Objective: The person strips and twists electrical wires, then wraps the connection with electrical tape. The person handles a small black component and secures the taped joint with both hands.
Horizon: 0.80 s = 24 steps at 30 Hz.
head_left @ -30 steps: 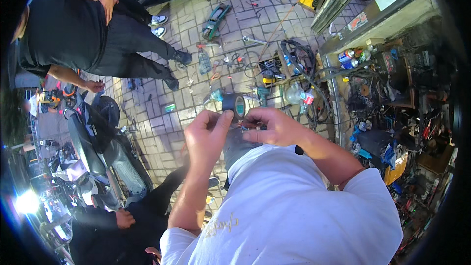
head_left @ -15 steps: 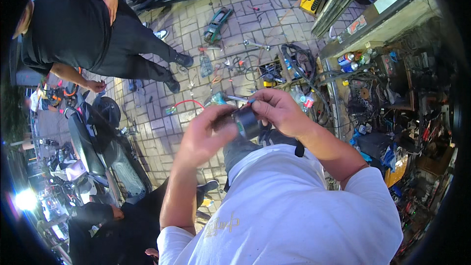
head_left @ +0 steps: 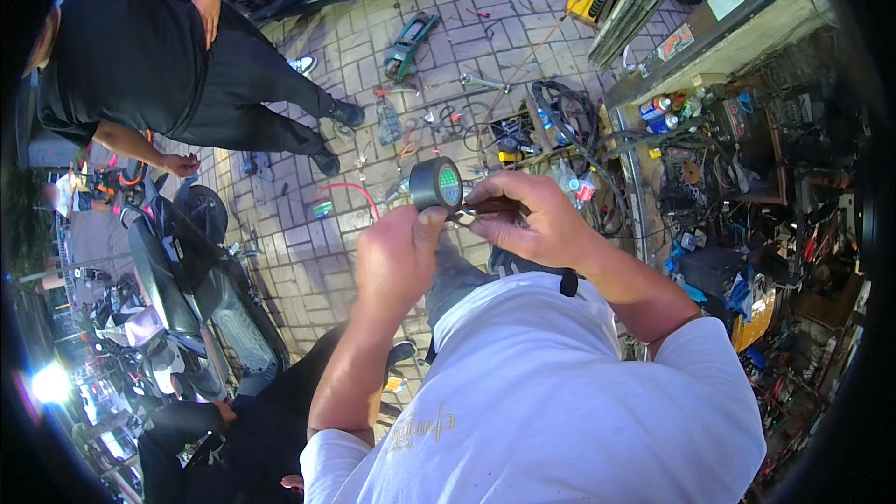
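A roll of black tape (head_left: pixel 425 189) with a green and white patterned core is upright in front of my chest. My left hand (head_left: pixel 394 257) is closed on it from below, the thumb pressed against its lower edge. Just right of the roll, my right hand (head_left: pixel 537 219) is closed, fingers and thumb curled toward each other around something thin and dark by the roll's lower right edge. Whether this is a strip of the tape cannot be made out, as the fingers cover most of it.
On the paving lie a red cable (head_left: pixel 350 189), a wrench (head_left: pixel 485 83), a green tool (head_left: pixel 411 45) and coiled black hoses (head_left: pixel 569 112). A person in black (head_left: pixel 131 65) stands at upper left, another sits at lower left. Scooters (head_left: pixel 191 261) stand left; a cluttered bench (head_left: pixel 728 168) is right.
The tape roll has moved up and left and turned so its patterned core shows. My left hand has shifted to its underside; my right fingers have moved off its top to its right side.
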Each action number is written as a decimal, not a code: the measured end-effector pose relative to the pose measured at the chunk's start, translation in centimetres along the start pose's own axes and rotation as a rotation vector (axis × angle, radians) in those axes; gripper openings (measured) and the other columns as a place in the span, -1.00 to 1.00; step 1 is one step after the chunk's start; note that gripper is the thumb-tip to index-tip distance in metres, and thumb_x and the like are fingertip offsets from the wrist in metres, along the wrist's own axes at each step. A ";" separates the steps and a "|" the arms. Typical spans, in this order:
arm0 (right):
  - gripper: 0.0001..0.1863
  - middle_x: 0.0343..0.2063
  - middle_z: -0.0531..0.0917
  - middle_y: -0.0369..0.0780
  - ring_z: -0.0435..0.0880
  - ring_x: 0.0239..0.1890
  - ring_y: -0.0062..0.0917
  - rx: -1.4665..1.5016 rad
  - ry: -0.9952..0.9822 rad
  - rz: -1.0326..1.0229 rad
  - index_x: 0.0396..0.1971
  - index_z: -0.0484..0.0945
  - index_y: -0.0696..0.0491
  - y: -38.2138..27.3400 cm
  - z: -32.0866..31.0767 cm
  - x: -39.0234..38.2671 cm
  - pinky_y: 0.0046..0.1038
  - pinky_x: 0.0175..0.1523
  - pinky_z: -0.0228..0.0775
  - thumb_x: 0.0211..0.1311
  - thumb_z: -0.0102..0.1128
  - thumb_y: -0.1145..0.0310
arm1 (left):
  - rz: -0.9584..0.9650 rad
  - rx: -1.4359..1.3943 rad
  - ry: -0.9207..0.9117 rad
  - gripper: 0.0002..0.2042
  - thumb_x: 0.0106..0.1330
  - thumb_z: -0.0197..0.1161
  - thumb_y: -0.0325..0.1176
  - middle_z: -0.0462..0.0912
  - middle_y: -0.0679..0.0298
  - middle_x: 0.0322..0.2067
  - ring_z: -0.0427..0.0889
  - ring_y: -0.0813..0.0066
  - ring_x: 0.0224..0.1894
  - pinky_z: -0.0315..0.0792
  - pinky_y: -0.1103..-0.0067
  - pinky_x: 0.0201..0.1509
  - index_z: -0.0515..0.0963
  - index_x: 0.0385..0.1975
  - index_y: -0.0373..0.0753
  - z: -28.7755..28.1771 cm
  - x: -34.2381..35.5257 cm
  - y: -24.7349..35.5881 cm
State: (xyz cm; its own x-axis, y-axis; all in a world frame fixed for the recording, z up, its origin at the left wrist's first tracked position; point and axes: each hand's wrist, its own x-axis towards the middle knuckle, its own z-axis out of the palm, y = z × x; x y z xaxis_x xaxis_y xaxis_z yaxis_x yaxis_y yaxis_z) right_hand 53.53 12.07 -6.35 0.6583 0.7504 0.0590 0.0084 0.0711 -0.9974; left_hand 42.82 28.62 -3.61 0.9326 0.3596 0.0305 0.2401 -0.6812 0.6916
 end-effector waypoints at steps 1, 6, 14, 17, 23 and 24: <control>-0.71 -0.42 0.57 -0.27 0.62 -0.32 -0.61 -0.085 -0.037 -0.054 -0.17 0.54 0.12 -0.3 -0.3 0.1 -0.56 -0.22 0.47 0.08 0.32 0.49 | -0.021 0.052 0.023 -0.58 0.34 0.13 -0.06 0.51 0.02 -0.65 0.51 -0.06 -0.57 0.35 0.29 -0.53 0.51 -0.61 -0.30 0.1 0.4 0.0; -0.77 -0.41 0.52 -0.22 0.59 -0.42 -0.42 -0.386 -0.049 -0.250 -0.29 0.59 0.07 0.2 -0.6 0.6 -0.40 -0.30 0.44 -0.01 0.36 0.54 | -0.062 0.091 -0.015 -0.61 0.25 0.24 -0.08 0.50 0.07 -0.68 0.50 0.05 -0.63 0.33 0.34 -0.55 0.52 -0.65 -0.30 0.4 1.0 0.7; -0.77 -0.19 0.57 -0.15 0.63 -0.29 -0.33 -0.202 0.026 -0.278 -0.23 0.51 0.08 0.8 -0.6 1.0 -0.46 -0.23 0.46 0.09 0.26 0.56 | -0.273 -0.219 -0.173 -0.74 0.30 0.20 -0.21 0.60 0.13 -0.60 0.51 0.30 -0.63 0.38 0.50 -0.47 0.50 -0.41 -0.33 -0.1 1.9 2.0; -0.83 -0.29 0.60 -0.14 0.63 -0.27 -0.41 -0.156 -0.128 -0.032 -0.17 0.42 0.12 0.8 -0.9 1.1 -0.47 -0.18 0.45 0.29 0.11 0.43 | -0.248 -0.280 -0.308 -0.75 0.33 0.17 -0.24 0.58 0.14 -0.62 0.47 0.30 -0.63 0.38 0.49 -0.46 0.49 -0.40 -0.33 -0.6 2.1 1.1; -0.80 -0.43 0.55 -0.32 0.52 -0.43 -0.69 0.434 -0.026 0.260 -0.15 0.42 0.13 4.0 -0.9 1.9 -0.60 -0.33 0.39 0.40 -0.01 0.31 | -0.130 -0.223 -0.302 -0.80 0.28 0.20 -0.35 0.48 0.20 -0.58 0.44 0.50 -0.50 0.37 0.55 -0.39 0.47 -0.25 -0.37 -0.6 1.8 1.9; -0.81 -0.43 0.55 -0.34 0.51 -0.46 -0.72 0.527 0.004 0.350 -0.15 0.44 0.11 4.3 -0.9 1.9 -0.63 -0.37 0.37 0.39 0.00 0.31 | -0.107 -0.285 -0.225 -0.78 0.26 0.23 -0.37 0.43 0.24 -0.57 0.39 0.61 -0.47 0.34 0.60 -0.39 0.45 -0.22 -0.39 -0.5 1.5 2.1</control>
State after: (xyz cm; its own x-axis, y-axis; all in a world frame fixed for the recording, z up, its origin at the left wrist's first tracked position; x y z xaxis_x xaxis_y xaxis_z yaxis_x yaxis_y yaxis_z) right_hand 55.53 13.23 -10.58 0.5580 0.7853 -0.2682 -0.5789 0.1367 -0.8039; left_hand 44.57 28.04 -1.79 0.9498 0.2483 -0.1905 0.2844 -0.4309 0.8564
